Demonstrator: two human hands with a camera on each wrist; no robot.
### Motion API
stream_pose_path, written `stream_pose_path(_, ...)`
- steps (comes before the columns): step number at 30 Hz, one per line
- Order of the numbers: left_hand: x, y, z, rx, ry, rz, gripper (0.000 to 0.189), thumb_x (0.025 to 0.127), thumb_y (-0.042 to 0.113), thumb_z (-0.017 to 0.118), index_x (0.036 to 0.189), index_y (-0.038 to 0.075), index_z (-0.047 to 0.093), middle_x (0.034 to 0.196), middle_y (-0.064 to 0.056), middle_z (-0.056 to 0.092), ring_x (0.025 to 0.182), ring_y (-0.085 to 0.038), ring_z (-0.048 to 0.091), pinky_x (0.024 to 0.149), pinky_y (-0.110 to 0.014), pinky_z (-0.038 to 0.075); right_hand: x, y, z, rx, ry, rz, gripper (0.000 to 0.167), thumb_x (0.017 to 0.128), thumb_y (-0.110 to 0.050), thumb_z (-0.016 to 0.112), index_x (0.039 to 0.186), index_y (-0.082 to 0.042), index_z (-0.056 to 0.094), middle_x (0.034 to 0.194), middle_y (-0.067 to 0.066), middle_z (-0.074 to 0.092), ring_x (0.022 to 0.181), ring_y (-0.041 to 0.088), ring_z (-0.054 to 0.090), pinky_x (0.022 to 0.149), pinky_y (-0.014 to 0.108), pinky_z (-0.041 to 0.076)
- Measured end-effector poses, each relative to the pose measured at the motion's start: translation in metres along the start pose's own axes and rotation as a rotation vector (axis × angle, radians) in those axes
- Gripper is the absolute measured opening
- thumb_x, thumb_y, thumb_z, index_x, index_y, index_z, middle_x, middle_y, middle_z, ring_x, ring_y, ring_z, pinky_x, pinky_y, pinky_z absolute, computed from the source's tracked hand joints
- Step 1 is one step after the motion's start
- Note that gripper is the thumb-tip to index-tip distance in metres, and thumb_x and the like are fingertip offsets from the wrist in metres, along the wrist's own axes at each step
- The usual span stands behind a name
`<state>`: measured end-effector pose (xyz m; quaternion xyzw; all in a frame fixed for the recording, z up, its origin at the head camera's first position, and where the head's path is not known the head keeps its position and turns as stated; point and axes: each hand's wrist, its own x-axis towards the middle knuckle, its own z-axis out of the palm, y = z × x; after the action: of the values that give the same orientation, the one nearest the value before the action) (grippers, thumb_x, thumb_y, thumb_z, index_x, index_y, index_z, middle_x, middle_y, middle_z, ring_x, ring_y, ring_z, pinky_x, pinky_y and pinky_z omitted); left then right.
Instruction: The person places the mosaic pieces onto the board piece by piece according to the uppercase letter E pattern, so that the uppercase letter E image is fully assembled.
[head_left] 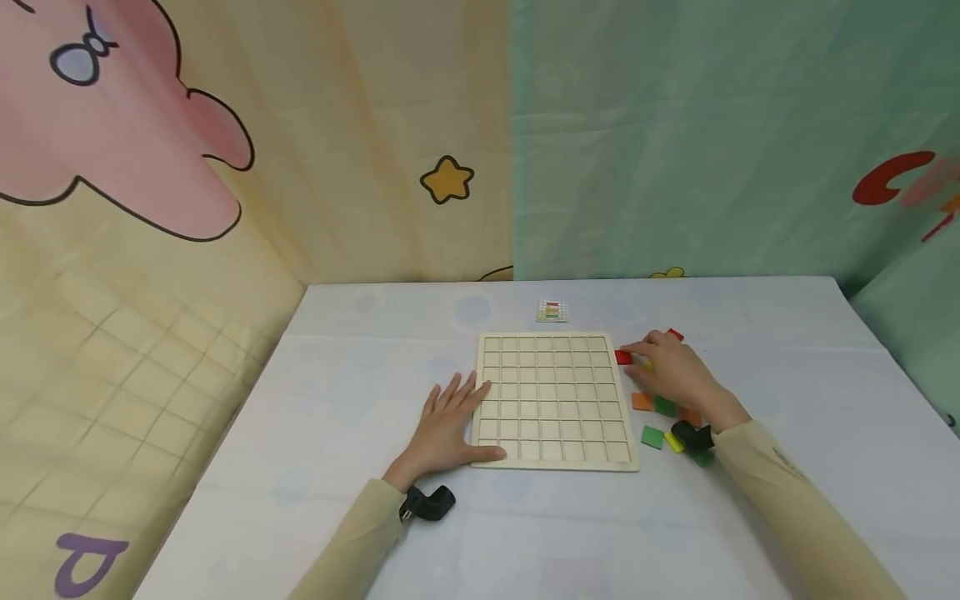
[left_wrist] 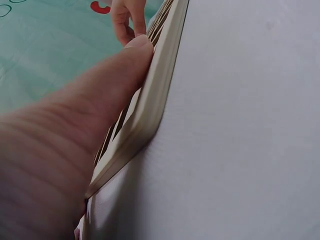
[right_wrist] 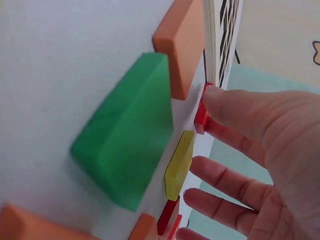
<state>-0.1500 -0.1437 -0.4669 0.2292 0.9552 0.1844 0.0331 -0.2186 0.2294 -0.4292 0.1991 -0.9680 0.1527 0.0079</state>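
A pale wooden grid board (head_left: 557,409) lies flat on the table, its square cells bare. My left hand (head_left: 442,432) rests at its left edge, fingers spread, with the thumb (left_wrist: 127,67) over the frame near the front corner. Just beyond the board's right edge, my right hand (head_left: 677,372) pinches a red tile (right_wrist: 201,119) between thumb and index finger. The other fingers are spread beside a yellow tile (right_wrist: 179,167). Closer to the right wrist camera are a green tile (right_wrist: 131,132) and an orange tile (right_wrist: 184,55).
Several more tiles, such as a green one (head_left: 652,437) and a yellow one (head_left: 674,442), lie scattered right of the board, partly under the right wrist. Behind the board lies a small card (head_left: 552,311) with a coloured grid pattern. Printed curtains (head_left: 675,167) hang past the table's far edge.
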Motion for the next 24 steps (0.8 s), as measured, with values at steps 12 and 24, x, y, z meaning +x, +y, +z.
stream_pose_path(12,0.000,0.002,0.002,0.038,0.045,0.026,0.102,0.071,0.071,0.064,0.151,0.019,0.027,0.157,-0.005,0.016,0.143,-0.030,0.003,0.111,-0.051,0.000,-0.005,0.002,-0.008,0.146,-0.022,0.107,0.020,0.082,-0.012,0.071,0.100,-0.003,0.069,0.100,0.015,0.057,0.090,0.031,0.049,0.073,0.045,0.046)
stream_pose_path(24,0.000,0.005,0.007,0.065,0.074,0.020,0.104,0.069,0.077,0.061,0.151,0.023,0.027,0.157,-0.001,0.016,0.143,-0.028,0.002,0.111,-0.051,-0.001,-0.009,0.000,-0.010,0.286,0.015,0.155,0.008,0.084,-0.008,0.070,0.086,-0.009,0.063,0.077,0.003,0.057,0.071,0.023,0.048,0.059,0.032,0.043)
